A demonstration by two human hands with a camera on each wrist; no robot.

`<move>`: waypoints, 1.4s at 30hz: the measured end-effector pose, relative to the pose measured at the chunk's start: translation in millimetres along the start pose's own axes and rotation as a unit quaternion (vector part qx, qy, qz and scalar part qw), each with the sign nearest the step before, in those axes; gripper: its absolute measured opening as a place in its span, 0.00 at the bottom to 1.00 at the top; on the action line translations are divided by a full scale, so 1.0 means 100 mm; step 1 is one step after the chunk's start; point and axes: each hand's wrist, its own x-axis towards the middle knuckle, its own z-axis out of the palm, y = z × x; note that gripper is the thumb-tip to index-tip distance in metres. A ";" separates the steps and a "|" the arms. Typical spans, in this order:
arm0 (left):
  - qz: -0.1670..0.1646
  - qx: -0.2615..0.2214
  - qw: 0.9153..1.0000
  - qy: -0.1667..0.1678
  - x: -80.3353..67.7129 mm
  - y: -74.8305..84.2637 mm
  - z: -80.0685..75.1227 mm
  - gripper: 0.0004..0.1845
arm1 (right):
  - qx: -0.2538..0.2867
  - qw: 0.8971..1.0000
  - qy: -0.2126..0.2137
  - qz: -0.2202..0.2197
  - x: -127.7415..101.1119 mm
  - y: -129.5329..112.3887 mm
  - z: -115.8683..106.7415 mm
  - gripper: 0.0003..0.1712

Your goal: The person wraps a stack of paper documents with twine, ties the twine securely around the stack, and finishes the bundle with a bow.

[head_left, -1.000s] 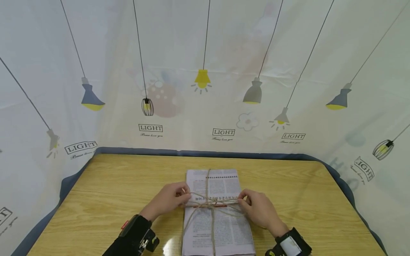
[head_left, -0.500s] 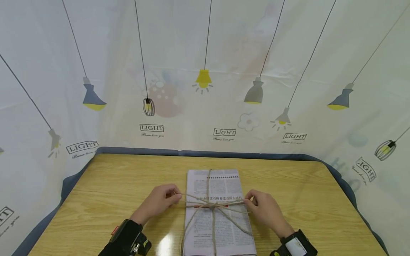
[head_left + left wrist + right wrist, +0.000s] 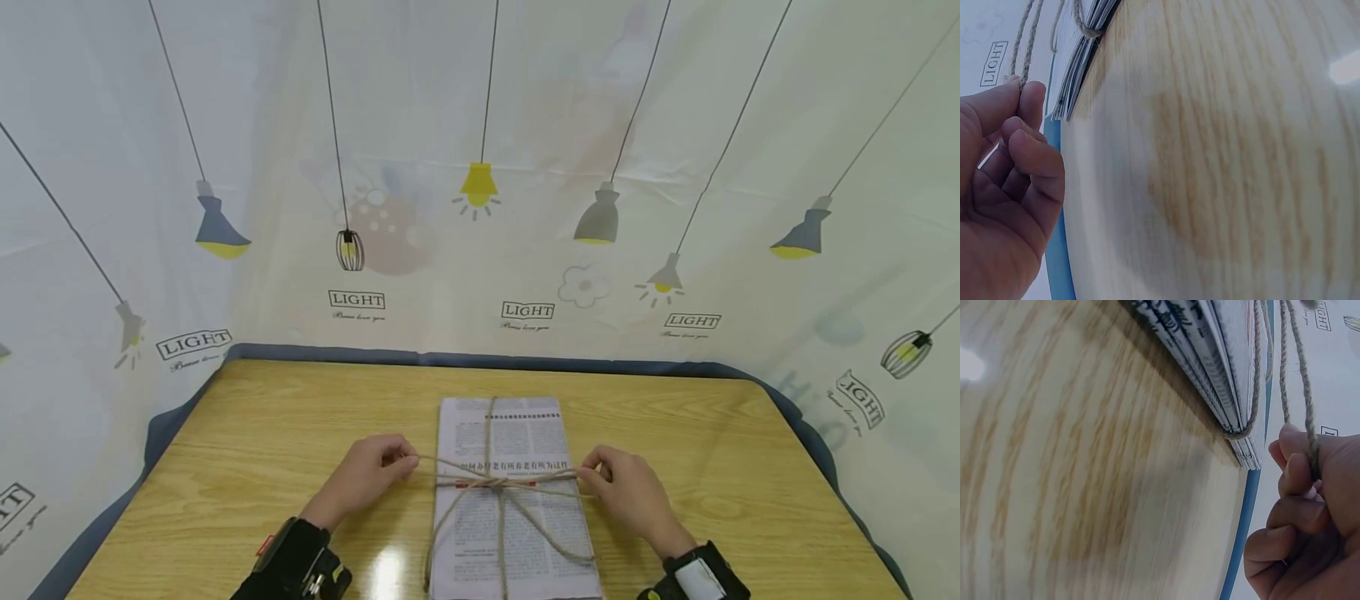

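Both hands (image 3: 375, 475) pinch twine (image 3: 495, 481) either side of newspaper stack (image 3: 510, 500).

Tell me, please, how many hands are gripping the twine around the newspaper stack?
2. The left hand pinches twine left of the newspaper stack; the right hand pinches it at the stack's right edge.

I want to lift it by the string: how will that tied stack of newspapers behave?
The stack of newspapers looks thin, so it would probably sag at its ends. Twine crosses it both ways, likely keeping the sheets together. The left hand and right hand pinch the twine.
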 end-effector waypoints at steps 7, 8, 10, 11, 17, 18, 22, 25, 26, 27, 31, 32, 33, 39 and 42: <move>-0.008 0.009 1.000 0.007 -0.01 -0.05 0.00 0.06 | 0.005 1.000 0.009 0.001 -0.01 0.04 -0.02 0.05; -0.006 0.011 1.000 0.009 -0.02 -0.05 0.00 0.06 | 0.005 1.000 0.010 0.000 -0.01 0.04 -0.02 0.05; -0.003 0.016 1.000 0.013 -0.02 -0.06 0.00 0.06 | 0.006 1.000 0.011 0.001 -0.02 0.05 -0.02 0.05; -0.002 0.018 1.000 0.016 -0.03 -0.05 0.00 0.06 | 0.005 1.000 0.012 0.001 -0.02 0.06 -0.02 0.05; -0.004 0.038 0.999 0.038 -0.05 -0.05 0.01 0.05 | -0.005 1.000 0.019 0.000 -0.04 0.12 -0.03 0.06; -0.006 0.040 0.998 0.040 -0.05 -0.06 0.01 0.05 | -0.008 1.000 0.019 0.000 -0.04 0.13 -0.03 0.06; -0.009 0.045 0.998 0.044 -0.05 -0.09 0.02 0.05 | -0.010 1.000 0.019 -0.001 -0.05 0.15 -0.04 0.06; -0.009 0.045 0.998 0.044 -0.06 -0.10 0.01 0.05 | -0.011 1.000 0.019 -0.006 -0.05 0.16 -0.05 0.05; -0.010 0.046 0.998 0.045 -0.07 -0.10 0.01 0.05 | -0.010 1.000 0.019 -0.007 -0.05 0.16 -0.05 0.05; -0.010 0.045 0.998 0.047 -0.07 -0.10 0.00 0.05 | -0.010 1.000 0.020 -0.009 -0.06 0.17 -0.06 0.05; -0.009 0.038 0.998 0.049 -0.09 -0.09 0.00 0.05 | -0.001 1.000 0.017 -0.013 -0.06 0.17 -0.07 0.06; -0.007 0.036 0.998 0.049 -0.09 -0.09 0.00 0.05 | 0.001 1.000 0.017 -0.016 -0.07 0.18 -0.07 0.06; -0.004 0.035 0.998 0.048 -0.09 -0.09 0.00 0.05 | 0.003 1.000 0.017 -0.016 -0.07 0.18 -0.07 0.06; -0.010 0.040 0.998 0.052 -0.12 -0.11 -0.01 0.04 | 0.010 1.000 0.016 -0.020 -0.08 0.21 -0.06 0.05; -0.016 0.046 0.997 0.058 -0.11 -0.11 0.00 0.04 | 0.009 0.999 0.021 -0.030 -0.08 0.23 -0.06 0.05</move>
